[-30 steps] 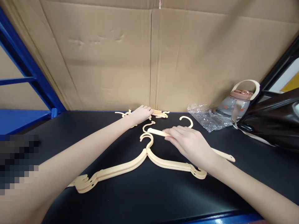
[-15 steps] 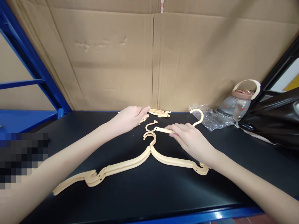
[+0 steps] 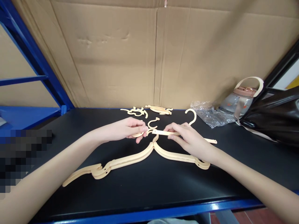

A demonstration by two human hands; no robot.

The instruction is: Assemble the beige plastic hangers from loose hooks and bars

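Observation:
My left hand [image 3: 130,130] is closed on the end of a cream hanger arm piece [image 3: 139,134], just above the stacked cream hangers [image 3: 130,159] lying on the black table [image 3: 149,189]. My right hand [image 3: 187,138] grips another cream hanger arm [image 3: 163,133] whose far end [image 3: 210,141] sticks out to the right. The two pieces nearly meet between my hands. A loose cream hook [image 3: 192,115] lies behind my right hand and a smaller hook [image 3: 153,122] behind the gap.
More cream hanger parts [image 3: 149,110] lie at the back by the cardboard wall [image 3: 149,56]. Crumpled clear plastic [image 3: 205,115], a glass jug with a strap [image 3: 240,99] and a dark bag [image 3: 273,121] crowd the right. A blue rack frame [image 3: 35,62] stands left.
My left hand came back from the parts at the back wall, holding a hanger piece, to the middle. My right hand lifted its arm piece toward it. The stacked hangers shifted slightly.

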